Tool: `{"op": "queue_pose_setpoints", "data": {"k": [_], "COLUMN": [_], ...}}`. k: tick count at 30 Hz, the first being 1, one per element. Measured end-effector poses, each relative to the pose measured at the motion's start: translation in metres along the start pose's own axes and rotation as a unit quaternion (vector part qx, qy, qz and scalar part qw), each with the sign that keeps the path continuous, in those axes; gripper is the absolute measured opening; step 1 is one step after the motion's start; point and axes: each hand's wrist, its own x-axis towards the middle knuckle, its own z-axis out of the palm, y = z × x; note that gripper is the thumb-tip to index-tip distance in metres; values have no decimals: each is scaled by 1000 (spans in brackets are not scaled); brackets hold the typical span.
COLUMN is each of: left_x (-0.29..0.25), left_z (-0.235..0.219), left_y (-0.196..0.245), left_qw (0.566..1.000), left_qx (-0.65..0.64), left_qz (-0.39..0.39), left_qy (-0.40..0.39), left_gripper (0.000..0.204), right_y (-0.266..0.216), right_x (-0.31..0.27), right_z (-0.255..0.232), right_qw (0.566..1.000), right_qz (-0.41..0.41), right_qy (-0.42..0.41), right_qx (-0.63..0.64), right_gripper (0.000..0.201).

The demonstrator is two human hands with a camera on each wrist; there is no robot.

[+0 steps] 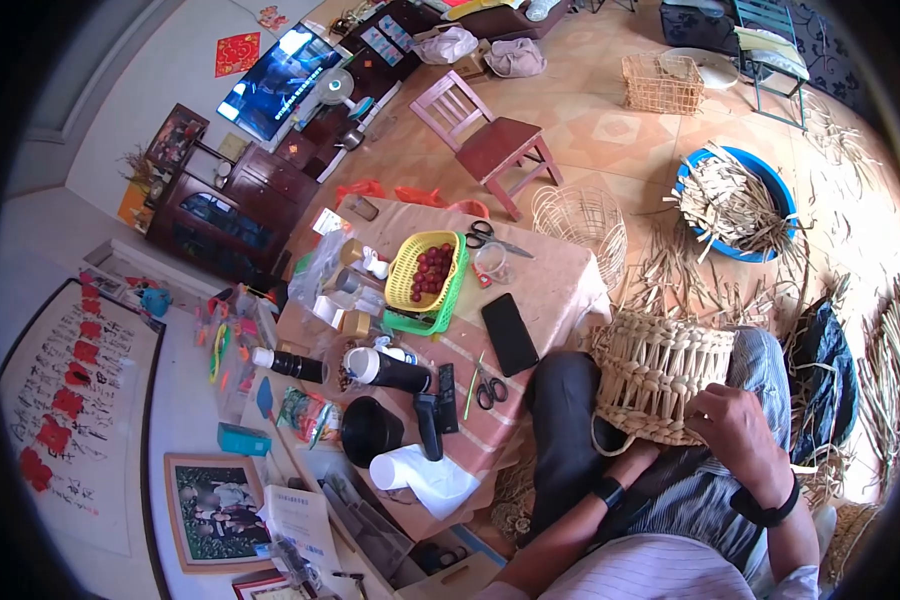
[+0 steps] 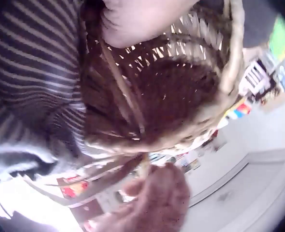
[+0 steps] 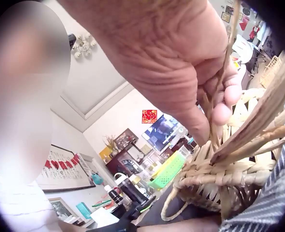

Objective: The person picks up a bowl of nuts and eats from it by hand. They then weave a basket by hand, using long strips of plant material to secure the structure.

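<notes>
A half-woven straw basket [image 1: 655, 375] lies on the person's lap, to the right of the table. My right hand [image 1: 735, 425] sits on the basket's near rim, and in the right wrist view it [image 3: 181, 72] pinches thin straw strands [image 3: 227, 53] above the basket's weave [image 3: 215, 186]. My left hand [image 1: 638, 458] reaches under the basket and is mostly hidden in the head view. In the left wrist view its fingers [image 2: 154, 200] pinch a straw strand [image 2: 145, 166] just below the basket's open mouth [image 2: 176, 92].
A cluttered table [image 1: 550, 270] to the left holds a yellow basket of red fruit [image 1: 425, 270], a black phone [image 1: 509, 333], scissors [image 1: 490, 390] and bottles. A wire frame [image 1: 580, 220], a blue tub of straw [image 1: 735, 200] and a pink chair [image 1: 490, 140] stand beyond; loose straw covers the floor.
</notes>
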Motion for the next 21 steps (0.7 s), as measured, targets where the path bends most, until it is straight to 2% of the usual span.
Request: {"op": "queue_pose_setpoints", "data": {"k": [1, 4, 5, 7, 9, 10, 11, 14, 15, 17, 18, 20, 21], "left_x": [5, 15, 14, 9, 1, -2, -4, -3, -7, -23, -26, -24, -29], "left_z": [-2, -9, -9, -20, -28, -31, -32, -30, -32, -42, -47, -61, -68], "left_y": [-7, -24, -29, 9, 17, 16, 17, 22, 27, 42, 50, 71, 89], "left_qw": [999, 990, 996, 955, 962, 988, 994, 988, 989, 988, 981, 928, 936], "left_qx": [19, 131, 84, 282, 247, 111, -28, 45, 23, -23, -132, -341, -327], "left_qz": [-12, -40, -35, 32, 80, 94, 107, 148, 146, 140, 103, 30, 3], "left_qy": [-36, -32, -26, -83, -81, -46, -10, 8, -18, -69, -98, -150, -129], "left_gripper": [53, 55, 53, 57, 56, 53, 50, 49, 47, 44, 43, 39, 38], "right_y": [-4, -17, -19, -14, -7, -4, 0, 7, 9, 12, 13, 16, 18], "right_x": [3, 4, 3, 1, -1, -1, -1, 0, 0, 1, 1, 2, 2], "right_z": [-3, -12, -14, -13, -8, -5, -3, 2, 2, 3, 3, 2, 2], "right_qw": [999, 987, 981, 986, 988, 988, 988, 989, 989, 987, 985, 980, 980], "right_qz": [1, 35, 52, 41, 45, 52, 59, 50, 53, 63, 78, 106, 113], "right_qy": [2, -6, -9, 10, 23, 27, 31, 38, 38, 38, 36, 34, 33], "right_qx": [46, 154, 184, 160, 146, 142, 136, 131, 135, 144, 151, 164, 161], "right_gripper": [6, 10, 12, 11, 11, 11, 10, 10, 10, 11, 11, 11, 11]}}
